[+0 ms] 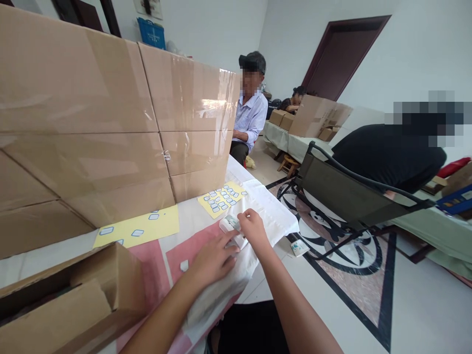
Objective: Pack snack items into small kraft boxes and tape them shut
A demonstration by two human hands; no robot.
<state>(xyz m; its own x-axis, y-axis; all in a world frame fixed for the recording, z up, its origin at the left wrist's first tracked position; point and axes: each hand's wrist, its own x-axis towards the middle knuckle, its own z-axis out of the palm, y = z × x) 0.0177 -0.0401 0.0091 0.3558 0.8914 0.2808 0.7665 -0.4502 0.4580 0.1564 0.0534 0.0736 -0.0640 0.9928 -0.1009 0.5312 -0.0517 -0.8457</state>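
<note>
Worktop (275,209), head view: your left hand (214,260), fingers loosely spread, appears to touch the small white box-like piece (229,223) near the edge; your right hand (254,228) curls in a pinch beside it, contents indiscernible. A nudge on the rumpled pink-and-white cloth (201,240) could send it over. Yellow sheets (167,223) border taped cartons (199,108); beyond, co-workers (252,115) sit above patterned floor (354,280).

We see 1 small, blocky white item (229,224) with a grey-green patch on its upper face, at the pink-and-white cloth on the counter (275,204). It sits at 1 o'clock from our left hand (216,258) and 9 o'clock from our right hand (253,228), its near end partly hidden.
</note>
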